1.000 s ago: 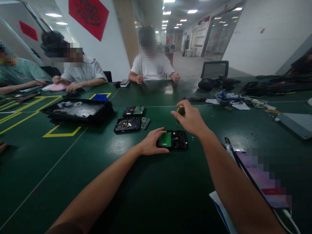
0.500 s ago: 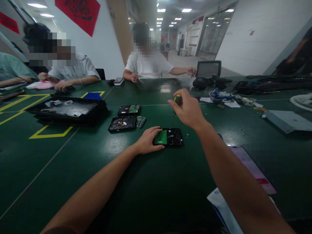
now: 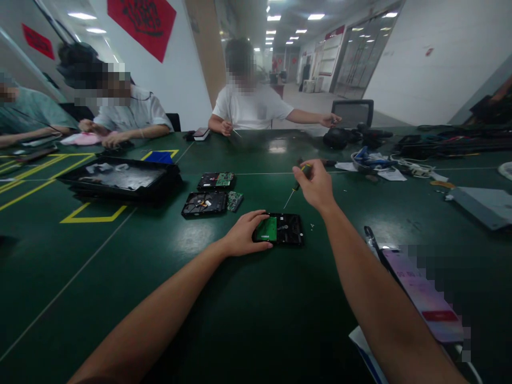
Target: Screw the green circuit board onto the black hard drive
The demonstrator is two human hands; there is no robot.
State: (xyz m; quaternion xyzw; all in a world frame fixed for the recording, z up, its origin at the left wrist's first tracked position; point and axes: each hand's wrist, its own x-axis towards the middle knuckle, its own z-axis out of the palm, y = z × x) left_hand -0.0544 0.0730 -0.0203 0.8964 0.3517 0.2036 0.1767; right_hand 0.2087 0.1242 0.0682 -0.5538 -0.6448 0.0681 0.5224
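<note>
A hard drive [image 3: 291, 230] lies flat on the green table, its green circuit board facing up. My left hand [image 3: 243, 234] grips its left end, thumb along the near edge and fingers over the far edge. In my right hand [image 3: 319, 184], fingers closed round the handle, is a screwdriver [image 3: 296, 186] with a yellow-and-dark grip. The shaft slants down to the left, its tip at or just past the drive's far edge; I cannot tell whether it touches anything. Several tiny screws [image 3: 312, 227] lie right of the drive.
Two more hard drives [image 3: 205, 204] and a loose circuit board [image 3: 234, 201] lie beyond my left hand. Black trays [image 3: 120, 178] stand at left. A phone [image 3: 424, 293] lies by my right forearm; cables [image 3: 372, 160] and a grey metal box [image 3: 480, 205] sit farther right. Co-workers sit opposite.
The screwdriver has gone from nearly upright to slanted, its handle swinging right as my right hand turned and lowered. My left hand stays on the hard drive. The camera view has shifted slightly.
</note>
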